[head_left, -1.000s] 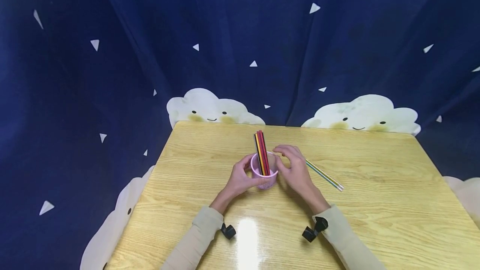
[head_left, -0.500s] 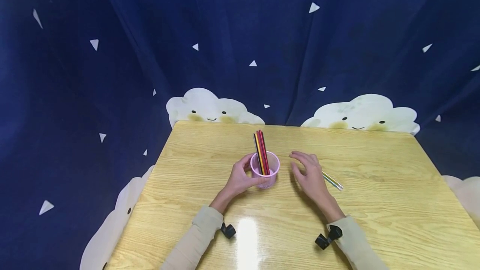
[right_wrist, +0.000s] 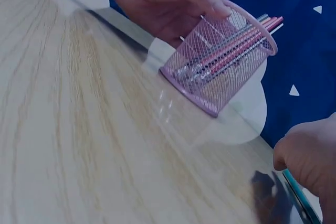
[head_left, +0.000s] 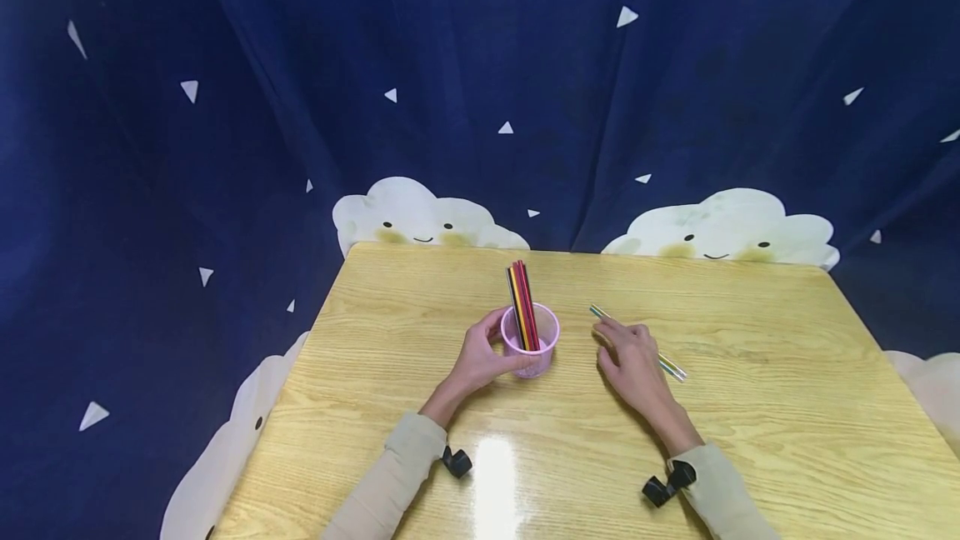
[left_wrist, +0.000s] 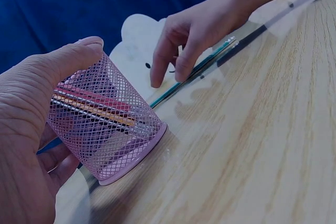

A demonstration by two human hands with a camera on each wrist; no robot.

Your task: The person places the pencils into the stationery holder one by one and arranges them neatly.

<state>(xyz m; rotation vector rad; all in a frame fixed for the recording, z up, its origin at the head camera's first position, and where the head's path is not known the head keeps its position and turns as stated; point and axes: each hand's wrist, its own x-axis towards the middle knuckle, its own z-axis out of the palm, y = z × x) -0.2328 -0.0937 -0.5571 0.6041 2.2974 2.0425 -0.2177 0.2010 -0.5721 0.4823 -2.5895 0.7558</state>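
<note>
In the head view my left hand (head_left: 474, 359) grips a pink mesh pencil cup (head_left: 534, 363), thumb across its near side and fingers round the back. The cup stands upright on the table. Several pencils (head_left: 523, 307), red, yellow and black among them, lean inside it toward the far left. To the right, my right hand (head_left: 636, 365) reaches down over a teal pencil and a yellow pencil (head_left: 672, 367) lying side by side on the wood. The left wrist view shows its thumb and fingers bent and apart, fingertips right at the teal pencil (left_wrist: 212, 56).
The light wooden table (head_left: 420, 290) extends to both sides of the cup. Behind it hangs a dark blue curtain (head_left: 450, 65) with white triangles and smiling clouds. Black wrist cameras (head_left: 457, 462) sit on both sleeves.
My right hand has left the cup's rim, moved right and lowered over the two loose pencils, whose far ends now show past its fingers. The left hand and cup stay put.
</note>
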